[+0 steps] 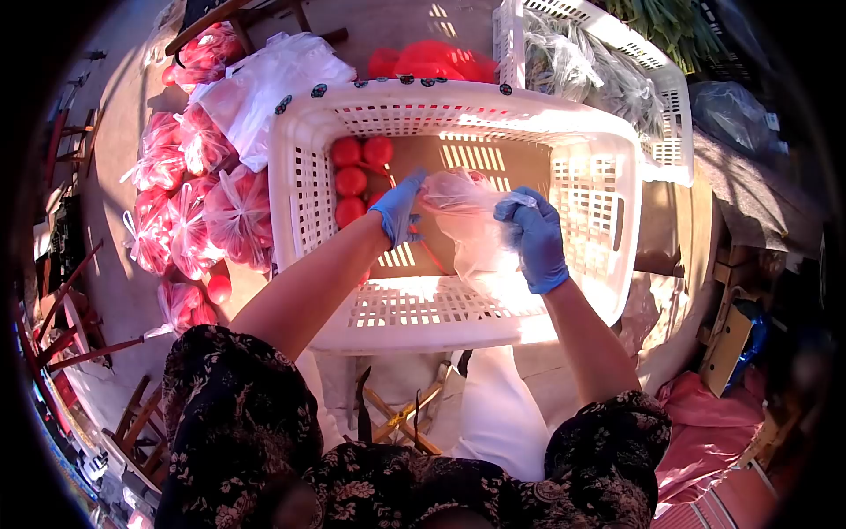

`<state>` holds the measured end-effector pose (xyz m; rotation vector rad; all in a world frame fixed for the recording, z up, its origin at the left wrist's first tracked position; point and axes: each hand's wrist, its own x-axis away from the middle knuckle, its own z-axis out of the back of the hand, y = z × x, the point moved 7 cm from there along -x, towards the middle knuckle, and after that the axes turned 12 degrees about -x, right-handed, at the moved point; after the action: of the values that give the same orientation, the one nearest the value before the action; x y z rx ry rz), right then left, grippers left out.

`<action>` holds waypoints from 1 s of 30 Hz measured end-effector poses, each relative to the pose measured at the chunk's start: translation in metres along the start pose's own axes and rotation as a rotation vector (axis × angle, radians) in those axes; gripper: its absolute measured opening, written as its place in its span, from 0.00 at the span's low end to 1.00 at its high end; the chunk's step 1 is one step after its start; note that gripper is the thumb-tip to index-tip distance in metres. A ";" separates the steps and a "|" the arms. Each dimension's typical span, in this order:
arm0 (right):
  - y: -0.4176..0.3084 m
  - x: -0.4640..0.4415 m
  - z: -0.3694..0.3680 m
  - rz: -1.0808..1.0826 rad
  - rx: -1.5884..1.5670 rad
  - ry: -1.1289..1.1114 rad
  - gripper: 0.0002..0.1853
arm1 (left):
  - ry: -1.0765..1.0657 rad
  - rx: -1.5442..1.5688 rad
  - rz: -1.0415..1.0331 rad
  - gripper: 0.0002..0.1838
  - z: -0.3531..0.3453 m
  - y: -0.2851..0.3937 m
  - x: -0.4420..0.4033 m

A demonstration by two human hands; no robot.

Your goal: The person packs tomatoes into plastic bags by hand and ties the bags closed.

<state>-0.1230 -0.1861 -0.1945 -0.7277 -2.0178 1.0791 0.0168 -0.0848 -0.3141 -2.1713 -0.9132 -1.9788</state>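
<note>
Brightly lit plastic bag (476, 234), right hand (537, 236) gripping, left hand (399, 208) near, white crate (414, 333)

a pale floor (110, 189) runs down the left side of the frame, crossed by shadows. brown wooden furniture (207, 24) stands at the upper left, with slanting wooden legs (132, 409) at the lower left; bright sunlight stripes the floor at top centre.

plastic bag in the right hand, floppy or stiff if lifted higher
The plastic bag will likely flop, as its thin film looks creased. It would probably fold or swing from the right hand, which grips it at one side.
</note>
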 end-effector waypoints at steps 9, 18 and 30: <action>0.017 -0.027 -0.026 0.105 0.542 -0.384 0.18 | -0.311 -0.203 -0.167 0.19 -0.007 0.016 -0.024; -0.018 -0.052 0.149 0.142 0.756 0.461 0.08 | 0.448 -1.215 -0.615 0.11 0.081 0.078 0.003; -0.066 -0.015 0.013 0.863 1.160 -0.047 0.15 | -0.432 -0.470 -0.310 0.27 0.021 0.069 0.026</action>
<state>-0.1339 -0.2355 -0.1477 -0.8760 -0.7150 2.4069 0.0666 -0.1227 -0.2704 -2.9671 -0.9542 -2.0564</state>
